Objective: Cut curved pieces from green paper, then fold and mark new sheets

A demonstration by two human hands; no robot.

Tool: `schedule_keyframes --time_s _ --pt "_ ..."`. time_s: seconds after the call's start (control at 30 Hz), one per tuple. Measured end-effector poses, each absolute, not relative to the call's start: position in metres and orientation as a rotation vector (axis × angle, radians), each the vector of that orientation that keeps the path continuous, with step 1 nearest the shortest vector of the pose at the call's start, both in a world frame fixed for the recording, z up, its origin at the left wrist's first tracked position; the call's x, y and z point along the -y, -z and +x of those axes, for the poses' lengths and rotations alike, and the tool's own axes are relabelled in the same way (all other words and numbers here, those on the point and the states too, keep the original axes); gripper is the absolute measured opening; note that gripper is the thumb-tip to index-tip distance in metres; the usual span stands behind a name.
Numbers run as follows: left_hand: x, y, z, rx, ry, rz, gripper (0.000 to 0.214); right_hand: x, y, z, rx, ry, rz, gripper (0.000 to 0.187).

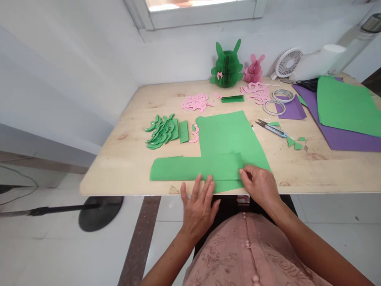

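A folded strip of green paper [178,169] lies along the table's front edge, partly over a larger green sheet [223,133]. My left hand [199,206] rests with fingers spread on the strip's lower edge. At the strip's right end, my right hand [260,184] pinches its corner between thumb and forefinger. Left of the large sheet are a pile of green paper cutouts [160,133], a small green rectangle [184,132] and a curved pink cutout [195,134]. Blue-handled thread snips [272,128] lie right of the sheet, beside green scraps [294,143].
Pink cutouts [196,102] lie farther back. A green honeycomb paper figure [227,65] and a smaller pink one [253,69] stand by the wall near a white fan [288,62]. Tape rolls [274,107] and stacked purple sheets [339,139] are at the right.
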State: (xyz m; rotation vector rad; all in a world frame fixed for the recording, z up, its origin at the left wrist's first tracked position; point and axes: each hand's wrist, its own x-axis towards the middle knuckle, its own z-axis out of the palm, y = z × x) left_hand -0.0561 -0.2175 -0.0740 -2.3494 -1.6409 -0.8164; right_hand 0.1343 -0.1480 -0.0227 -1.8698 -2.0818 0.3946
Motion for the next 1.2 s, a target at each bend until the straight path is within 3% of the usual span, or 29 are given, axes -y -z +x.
schedule_keyframes --time_s 0.37,0.7,1.0,1.2 --pt "0.225 0.079 -0.156 1.805 0.512 -2.057 0.077 0.149 0.026 0.135 2.085 -0.374 -1.877 0.035" --pt "0.215 0.06 -0.04 1.514 0.729 -2.541 0.062 0.15 0.025 0.133 2.095 -0.355 -1.91 0.034" --pt "0.21 0.073 -0.029 1.511 0.703 -2.531 0.052 0.147 0.022 0.137 2.125 -0.386 -1.878 0.035" --pt "0.209 0.075 -0.028 1.513 0.723 -2.527 0.052 0.165 0.026 0.153 2.068 -0.013 -1.469 0.024"
